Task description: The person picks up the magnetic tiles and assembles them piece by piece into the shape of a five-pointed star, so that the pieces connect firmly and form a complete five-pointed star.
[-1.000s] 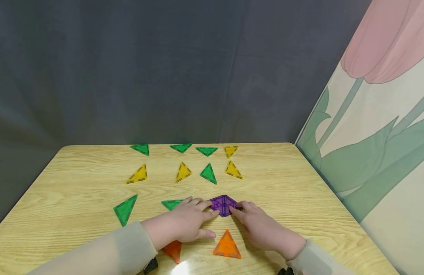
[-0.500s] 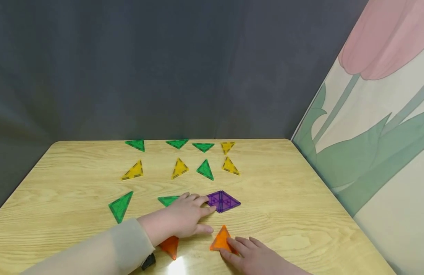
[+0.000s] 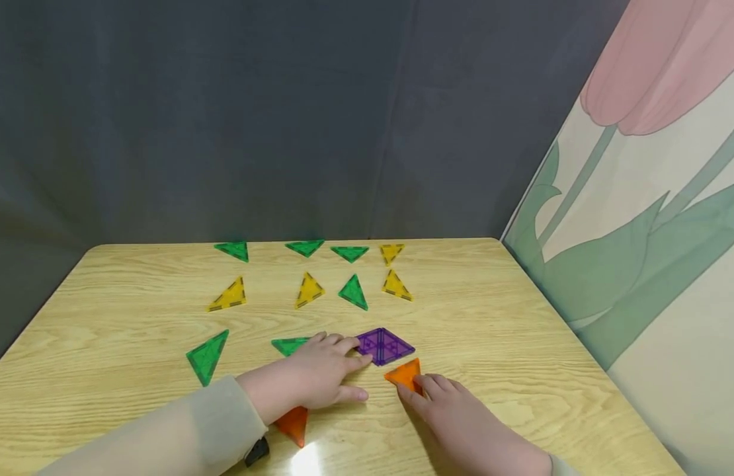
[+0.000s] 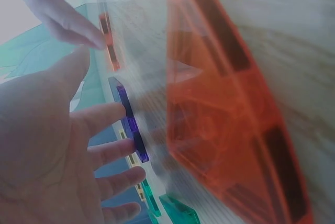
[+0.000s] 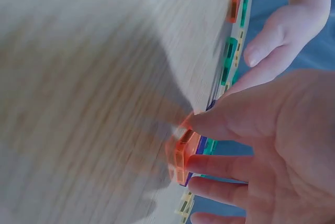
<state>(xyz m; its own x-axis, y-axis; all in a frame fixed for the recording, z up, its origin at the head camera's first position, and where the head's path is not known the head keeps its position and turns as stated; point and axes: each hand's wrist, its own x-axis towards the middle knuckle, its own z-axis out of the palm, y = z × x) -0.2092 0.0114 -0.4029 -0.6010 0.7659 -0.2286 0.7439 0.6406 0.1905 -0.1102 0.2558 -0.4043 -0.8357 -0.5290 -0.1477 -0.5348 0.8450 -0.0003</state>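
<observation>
Two purple triangular magnetic tiles lie edge to edge as a diamond on the table. My left hand rests with spread, fairly straight fingers, its fingertips at the diamond's left end. Between thumb and fingers, my right hand pinches an orange triangular tile just below the diamond's lower right edge. The right wrist view shows the thumb and index finger at the orange tile's near edge. A red-orange tile lies partly hidden under the left wrist; it looms large in the left wrist view.
A green tile lies partly behind the left hand, and a larger green triangle sits farther left. Toward the back are several green and yellow triangles, including a yellow one. A dark curtain hangs behind the table.
My right hand has left the purple diamond, taken hold of the orange tile and brought it up near the diamond, turning it. The left hand has stayed at the diamond.
</observation>
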